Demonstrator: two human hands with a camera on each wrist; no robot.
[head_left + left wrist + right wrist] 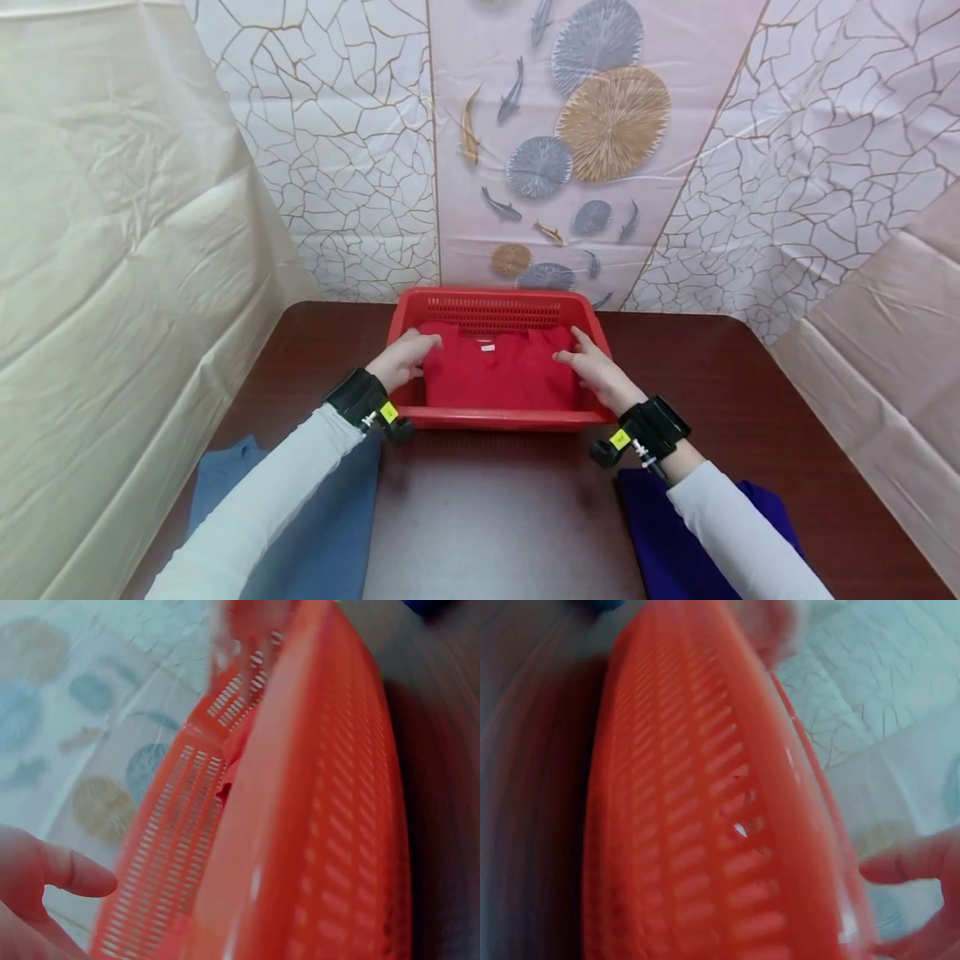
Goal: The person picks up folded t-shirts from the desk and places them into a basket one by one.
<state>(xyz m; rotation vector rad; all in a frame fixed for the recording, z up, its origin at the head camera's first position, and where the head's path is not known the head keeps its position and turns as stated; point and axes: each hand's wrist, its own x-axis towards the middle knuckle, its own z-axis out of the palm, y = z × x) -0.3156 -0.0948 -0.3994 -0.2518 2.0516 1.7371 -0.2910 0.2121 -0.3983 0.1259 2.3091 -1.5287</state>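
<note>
A red folded garment (498, 375) with a small white label at its collar lies inside a red plastic basket (495, 419) with slotted walls. My left hand (403, 360) hovers over the basket's left end, fingers spread loosely beside the garment's left edge. Over the right end is my right hand (596, 372), its fingers apart and pointing inward at the garment's right edge. In the left wrist view, the left hand (34, 892) shows with thumb extended near the basket wall (161, 847). The right hand (922, 892) appears likewise past the rim (780, 772) in the right wrist view. Neither hand grips anything.
A light blue folded cloth (322, 517) lies on the brown table (750, 392) at the front left, partly under the left forearm. At the front right is a dark blue folded cloth (660, 533), partly covered by the right forearm. Patterned sheets (360, 150) hang behind the table.
</note>
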